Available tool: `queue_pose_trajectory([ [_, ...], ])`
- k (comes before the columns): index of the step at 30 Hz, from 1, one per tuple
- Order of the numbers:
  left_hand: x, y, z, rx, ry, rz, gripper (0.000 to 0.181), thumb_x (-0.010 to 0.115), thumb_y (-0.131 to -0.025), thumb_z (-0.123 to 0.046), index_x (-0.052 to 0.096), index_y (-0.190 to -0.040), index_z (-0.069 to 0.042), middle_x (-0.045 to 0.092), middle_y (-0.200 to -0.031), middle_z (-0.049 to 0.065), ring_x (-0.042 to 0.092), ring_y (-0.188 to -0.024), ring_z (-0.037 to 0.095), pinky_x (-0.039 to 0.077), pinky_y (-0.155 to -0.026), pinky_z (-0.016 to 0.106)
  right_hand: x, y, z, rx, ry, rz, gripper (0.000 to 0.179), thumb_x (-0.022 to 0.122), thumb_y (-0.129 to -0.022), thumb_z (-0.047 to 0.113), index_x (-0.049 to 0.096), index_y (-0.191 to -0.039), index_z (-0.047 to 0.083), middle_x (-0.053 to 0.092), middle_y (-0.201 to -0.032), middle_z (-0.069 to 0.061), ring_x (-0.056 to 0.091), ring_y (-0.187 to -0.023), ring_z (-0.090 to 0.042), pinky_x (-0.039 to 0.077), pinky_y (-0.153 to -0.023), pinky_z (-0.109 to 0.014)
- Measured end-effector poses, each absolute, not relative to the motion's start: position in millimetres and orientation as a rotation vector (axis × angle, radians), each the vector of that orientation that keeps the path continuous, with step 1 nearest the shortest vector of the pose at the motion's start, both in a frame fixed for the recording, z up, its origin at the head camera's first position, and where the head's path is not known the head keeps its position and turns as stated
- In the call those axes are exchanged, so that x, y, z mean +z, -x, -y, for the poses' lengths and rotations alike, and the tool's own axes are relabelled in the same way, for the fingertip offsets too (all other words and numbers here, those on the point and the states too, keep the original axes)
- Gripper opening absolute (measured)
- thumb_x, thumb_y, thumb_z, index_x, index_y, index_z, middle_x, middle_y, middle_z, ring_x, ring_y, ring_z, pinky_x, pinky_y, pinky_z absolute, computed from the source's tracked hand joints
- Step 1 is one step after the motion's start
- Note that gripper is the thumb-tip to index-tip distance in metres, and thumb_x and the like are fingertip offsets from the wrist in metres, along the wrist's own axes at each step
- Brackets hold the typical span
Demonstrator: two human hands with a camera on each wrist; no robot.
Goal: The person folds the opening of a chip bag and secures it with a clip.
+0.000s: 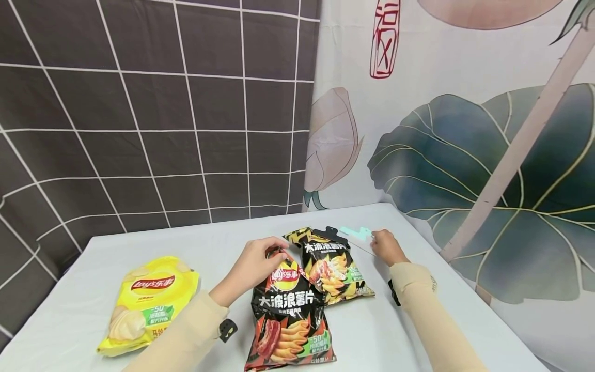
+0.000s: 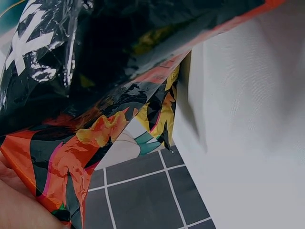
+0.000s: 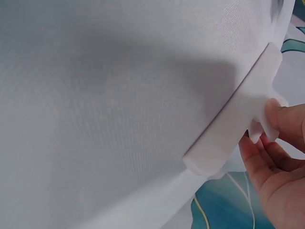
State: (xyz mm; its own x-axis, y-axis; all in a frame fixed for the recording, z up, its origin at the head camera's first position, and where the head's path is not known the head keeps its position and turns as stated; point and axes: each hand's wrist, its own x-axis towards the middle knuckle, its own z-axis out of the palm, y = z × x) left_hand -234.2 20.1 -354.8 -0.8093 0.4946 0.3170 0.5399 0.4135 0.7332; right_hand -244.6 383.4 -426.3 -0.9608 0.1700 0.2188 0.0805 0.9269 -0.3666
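My left hand [image 1: 257, 266] pinches the top of a black-and-red chip bag [image 1: 290, 315], which lies front up on the table. In the left wrist view that bag [image 2: 100, 71] fills the upper left, and fingers [image 2: 28, 200] grip its corner. My right hand [image 1: 388, 248] holds a white bag clip [image 3: 238, 114] by its handle, thumb on one side and fingers on the other. A mint-green clip [image 1: 355, 232] lies just beyond it. Between my hands is a black-and-yellow chip bag [image 1: 330, 266], its folded top held by a black clip [image 1: 331, 235].
A yellow chip bag [image 1: 149, 302] lies at the left of the white-covered table [image 1: 223, 258]. Behind the table hangs a dark grid-patterned cloth [image 1: 153, 119]. A lotus-printed cloth [image 1: 446, 155] hangs at the right, along the table's right edge.
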Motion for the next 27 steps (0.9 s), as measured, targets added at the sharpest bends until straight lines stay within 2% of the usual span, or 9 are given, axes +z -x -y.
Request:
queue_pose_trajectory([
  [2,-355,234,-20,-1.374,0.958,2.594,0.018,0.068,-0.088,-0.009,0.071,-0.106,-0.012,0.073,-0.098,0.003,0.055,-0.072,0.008,0.046,-0.069,0.028,-426,245,-382,0.477,0.163,2.840,0.018,0.058,-0.085,-0.008,0.065,-0.100,-0.016,0.062,-0.096,-0.032,0.060,-0.088,-0.039,0.052,-0.076,-0.044],
  [4,-356,234,-20,-1.373,0.966,2.587,0.018,0.067,-0.088,-0.009,0.071,-0.106,-0.012,0.073,-0.099,0.004,0.057,-0.074,0.008,0.047,-0.071,0.029,-425,244,-381,0.444,0.155,2.845,0.007,0.058,-0.084,-0.008,0.065,-0.081,-0.010,0.059,-0.082,-0.025,0.054,-0.075,-0.030,0.047,-0.066,-0.038],
  [7,-356,234,-19,-1.363,0.975,2.575,0.018,0.067,-0.088,-0.009,0.072,-0.106,-0.013,0.073,-0.100,0.004,0.059,-0.077,0.007,0.049,-0.074,0.029,-423,244,-380,0.431,0.169,2.867,0.015,0.058,-0.083,-0.008,0.057,-0.067,-0.005,0.054,-0.074,-0.018,0.045,-0.069,-0.025,0.042,-0.062,-0.036],
  [10,-356,234,-19,-1.357,0.981,2.566,0.018,0.067,-0.088,-0.008,0.072,-0.105,-0.013,0.073,-0.102,0.003,0.060,-0.079,0.008,0.049,-0.076,0.030,-421,241,-380,0.446,0.194,2.877,0.010,0.056,-0.082,-0.008,0.064,-0.082,-0.014,0.057,-0.080,-0.022,0.052,-0.075,-0.030,0.049,-0.071,-0.043],
  [13,-355,233,-18,-1.351,0.984,2.563,0.019,0.067,-0.088,-0.008,0.072,-0.106,-0.013,0.073,-0.102,0.003,0.063,-0.082,0.011,0.050,-0.078,0.032,-419,238,-381,0.453,0.192,2.874,0.024,0.055,-0.081,-0.007,0.064,-0.099,-0.020,0.062,-0.090,-0.030,0.058,-0.087,-0.039,0.049,-0.083,-0.052],
  [18,-356,233,-18,-1.346,0.982,2.556,0.018,0.067,-0.088,-0.008,0.072,-0.105,-0.013,0.073,-0.104,0.006,0.066,-0.092,0.017,0.052,-0.082,0.035,-414,235,-381,0.533,0.191,2.898,0.029,0.052,-0.082,-0.004,0.062,-0.103,-0.022,0.061,-0.105,-0.038,0.058,-0.103,-0.049,0.048,-0.090,-0.056],
  [20,-356,233,-18,-1.347,0.979,2.552,0.017,0.067,-0.088,-0.009,0.073,-0.104,-0.013,0.073,-0.104,0.006,0.065,-0.092,0.016,0.052,-0.081,0.034,-411,233,-381,0.575,0.209,2.916,0.031,0.053,-0.084,-0.001,0.061,-0.107,-0.021,0.061,-0.108,-0.037,0.061,-0.100,-0.046,0.050,-0.088,-0.054],
  [22,-356,233,-18,-1.348,0.975,2.547,0.017,0.068,-0.088,-0.009,0.073,-0.103,-0.014,0.073,-0.103,0.005,0.065,-0.089,0.015,0.051,-0.078,0.032,-407,232,-380,0.597,0.226,2.925,0.032,0.055,-0.086,0.004,0.061,-0.108,-0.019,0.063,-0.105,-0.035,0.063,-0.089,-0.039,0.052,-0.081,-0.050],
  [27,-357,233,-18,-1.358,0.966,2.536,0.016,0.068,-0.087,-0.009,0.074,-0.101,-0.014,0.073,-0.099,0.003,0.062,-0.079,0.008,0.050,-0.071,0.026,-398,231,-380,0.642,0.275,2.910,0.034,0.061,-0.085,0.013,0.062,-0.106,-0.015,0.066,-0.099,-0.028,0.058,-0.075,-0.025,0.051,-0.071,-0.041],
])
